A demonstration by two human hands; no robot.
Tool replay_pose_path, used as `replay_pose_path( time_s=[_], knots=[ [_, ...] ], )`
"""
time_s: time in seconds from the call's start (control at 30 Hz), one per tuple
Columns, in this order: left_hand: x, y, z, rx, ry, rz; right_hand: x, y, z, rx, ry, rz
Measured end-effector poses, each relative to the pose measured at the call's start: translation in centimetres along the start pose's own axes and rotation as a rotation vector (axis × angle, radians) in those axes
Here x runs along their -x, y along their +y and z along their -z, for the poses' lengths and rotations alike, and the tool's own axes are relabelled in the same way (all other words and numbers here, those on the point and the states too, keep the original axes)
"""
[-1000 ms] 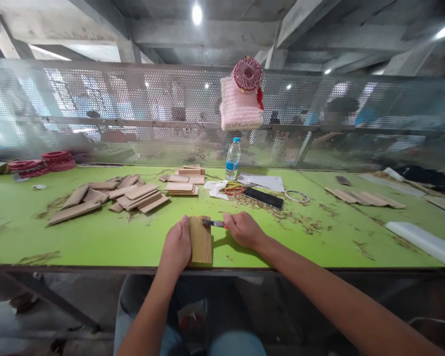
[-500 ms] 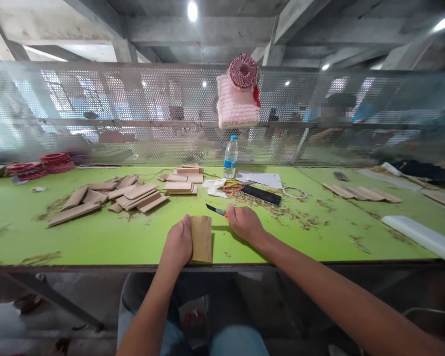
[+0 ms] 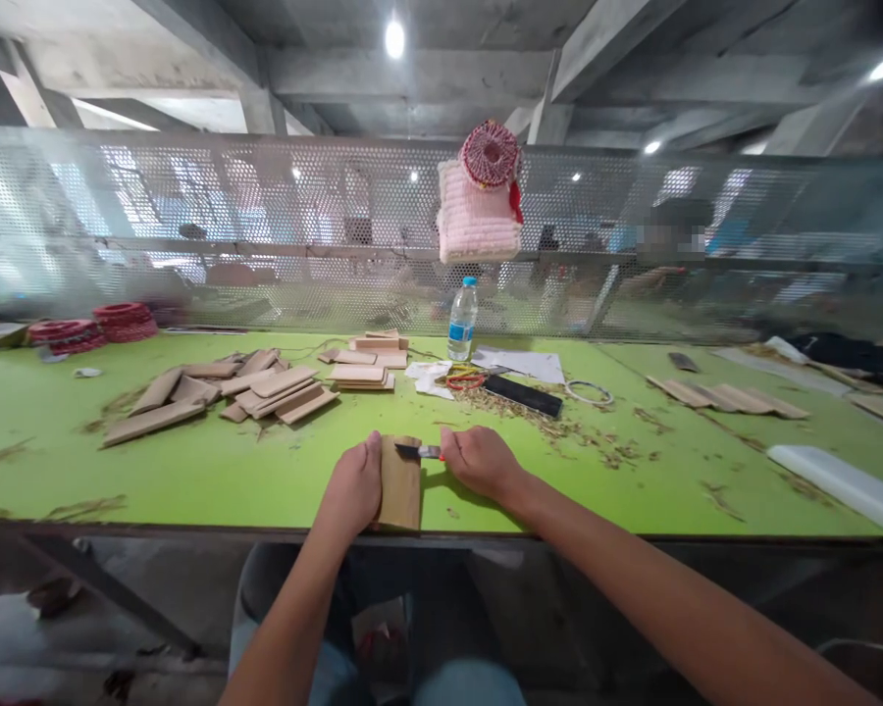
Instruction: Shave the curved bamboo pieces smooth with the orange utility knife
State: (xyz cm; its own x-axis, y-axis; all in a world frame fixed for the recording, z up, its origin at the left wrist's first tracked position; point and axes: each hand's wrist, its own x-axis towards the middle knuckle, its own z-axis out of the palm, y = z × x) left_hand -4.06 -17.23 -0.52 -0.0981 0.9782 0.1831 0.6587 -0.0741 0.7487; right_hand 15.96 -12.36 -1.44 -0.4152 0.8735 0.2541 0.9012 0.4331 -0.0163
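My left hand [image 3: 354, 482] grips a tan rectangular piece [image 3: 398, 495], wood or bamboo-like, by its left side at the table's front edge. Closed around the handle of a knife [image 3: 410, 451] is my right hand [image 3: 484, 459], just right of the piece. The dark blade points left and lies over the upper part of the piece; whether it cuts in, I cannot tell. Farther off to the left, a loose heap of similar tan pieces [image 3: 265, 387] covers part of the green table [image 3: 235, 480]. Small stacks of them [image 3: 360, 375] stand beside it.
A water bottle [image 3: 462, 322], black phone [image 3: 522, 394], white paper [image 3: 522, 363] and a ring [image 3: 589, 393] lie beyond my hands among shavings [image 3: 581, 431]. More pieces [image 3: 728, 398] and a long white object [image 3: 839, 480] are at right. A perforated screen [image 3: 301, 226] closes the back.
The knife has moved left and nearer to me, from beyond the piece's upper right corner to over its face. My left hand keeps its hold. The view has tilted slightly.
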Motion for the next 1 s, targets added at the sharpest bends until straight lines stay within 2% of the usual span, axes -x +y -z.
replay_pose_path(
  time_s=[0.2, 0.53, 0.7, 0.83, 1.0],
  knots=[
    [-0.1, 0.0, -0.1, -0.023, 0.026, 0.032, -0.6, 0.7, 0.3, 0.023, 0.017, -0.114],
    [0.0, -0.3, -0.2, 0.007, 0.054, 0.012, -0.2, -0.4, 0.3, -0.026, -0.006, 0.023],
    [0.2, 0.0, 0.1, 0.002, 0.009, -0.006, -0.5, 0.2, 0.1, 0.01, -0.005, -0.059],
    [0.2, 0.1, 0.0, -0.007, 0.025, 0.03, -0.9, 0.8, 0.0, 0.003, 0.005, -0.128],
    [0.4, 0.2, -0.1, 0.006, 0.038, 0.051, -0.9, 0.5, 0.2, -0.035, 0.035, -0.121]
  ],
)
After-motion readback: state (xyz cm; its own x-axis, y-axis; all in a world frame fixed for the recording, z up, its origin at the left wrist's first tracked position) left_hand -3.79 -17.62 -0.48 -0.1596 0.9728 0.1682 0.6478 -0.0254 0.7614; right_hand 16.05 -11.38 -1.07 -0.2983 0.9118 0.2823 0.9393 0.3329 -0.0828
